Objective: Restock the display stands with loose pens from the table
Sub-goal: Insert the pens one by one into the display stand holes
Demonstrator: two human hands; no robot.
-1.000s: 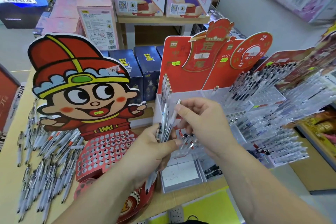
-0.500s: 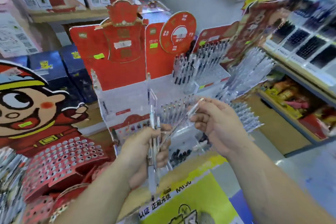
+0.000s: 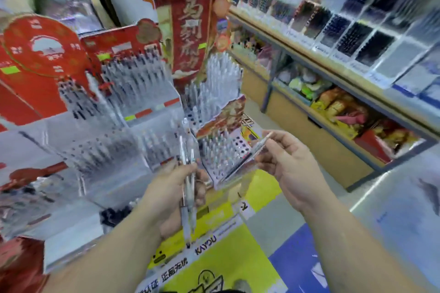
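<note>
My left hand (image 3: pixel 171 195) grips a small bunch of clear pens (image 3: pixel 187 173) upright, their tips pointing down past my palm. My right hand (image 3: pixel 292 169) pinches a single clear pen (image 3: pixel 250 158) that slants up to the right, close above the low front tier of a pen display stand (image 3: pixel 219 152). That stand rises in tiers of clear pens behind a red banner. To its left stands a second red display stand (image 3: pixel 133 88) with rows of pens in white tiers. The whole view is blurred.
A wall shelf (image 3: pixel 333 38) at the right holds trays of dark pens, with snack packets (image 3: pixel 338 102) on the shelf below. A yellow printed box front (image 3: pixel 214 257) lies under my hands. Grey floor shows at the lower right.
The view has swung right, so the cartoon stand and loose pens left the frame. My right hand drew one pen out of the bunch and carried it right, toward the right-hand stand.
</note>
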